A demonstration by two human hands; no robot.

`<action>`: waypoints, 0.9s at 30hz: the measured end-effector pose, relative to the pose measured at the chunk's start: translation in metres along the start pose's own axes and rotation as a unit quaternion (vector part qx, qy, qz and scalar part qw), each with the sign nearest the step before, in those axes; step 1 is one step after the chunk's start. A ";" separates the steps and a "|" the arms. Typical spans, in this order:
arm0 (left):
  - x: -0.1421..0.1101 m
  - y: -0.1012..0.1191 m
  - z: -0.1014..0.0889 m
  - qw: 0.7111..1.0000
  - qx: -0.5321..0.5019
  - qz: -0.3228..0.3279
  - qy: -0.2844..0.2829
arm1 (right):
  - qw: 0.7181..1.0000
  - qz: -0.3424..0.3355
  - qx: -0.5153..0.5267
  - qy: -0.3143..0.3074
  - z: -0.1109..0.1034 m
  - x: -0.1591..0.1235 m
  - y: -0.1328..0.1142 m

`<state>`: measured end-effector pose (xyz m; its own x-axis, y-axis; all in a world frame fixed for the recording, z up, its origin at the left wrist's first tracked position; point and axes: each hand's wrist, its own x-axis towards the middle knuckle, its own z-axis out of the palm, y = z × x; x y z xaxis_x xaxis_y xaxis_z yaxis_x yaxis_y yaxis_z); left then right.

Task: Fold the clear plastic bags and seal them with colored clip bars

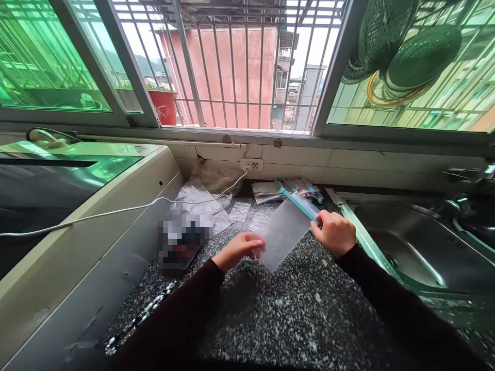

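Note:
A clear zip bag [284, 232] with a teal seal strip lies flat on the speckled granite counter [294, 309]. My left hand [237, 249] has its fingers curled onto the bag's lower left edge. At the bag's right end, my right hand [334, 232] is closed in a pinch on the teal strip. Both arms wear dark sleeves.
More zip bags [286, 189] and clear wrappers [201, 198] are piled against the back wall. A white appliance [88, 206] with a cable stands at left. A steel sink [421, 242] is at right. A bead string [143, 314] lies near the appliance. A blurred dark object [181, 242] sits left of my hands.

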<state>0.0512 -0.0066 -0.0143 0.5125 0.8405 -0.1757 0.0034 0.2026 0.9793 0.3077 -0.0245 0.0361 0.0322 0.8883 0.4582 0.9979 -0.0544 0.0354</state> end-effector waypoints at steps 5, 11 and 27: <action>0.055 0.024 0.001 0.980 -0.029 0.066 0.185 | 0.994 0.054 -0.026 -0.091 0.012 0.045 0.003; 0.132 0.045 -0.001 0.966 -0.030 0.075 0.246 | 0.976 0.153 0.032 -0.151 0.047 0.100 0.011; 0.205 0.014 -0.026 0.945 0.044 0.011 0.324 | 0.961 0.190 0.049 -0.193 0.111 0.152 0.008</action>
<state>0.1343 0.1813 -0.0394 -0.1210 0.9810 -0.1517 0.0852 0.1625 0.9830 0.3265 0.1611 0.0077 0.3954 0.9167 0.0580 0.9099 -0.3822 -0.1614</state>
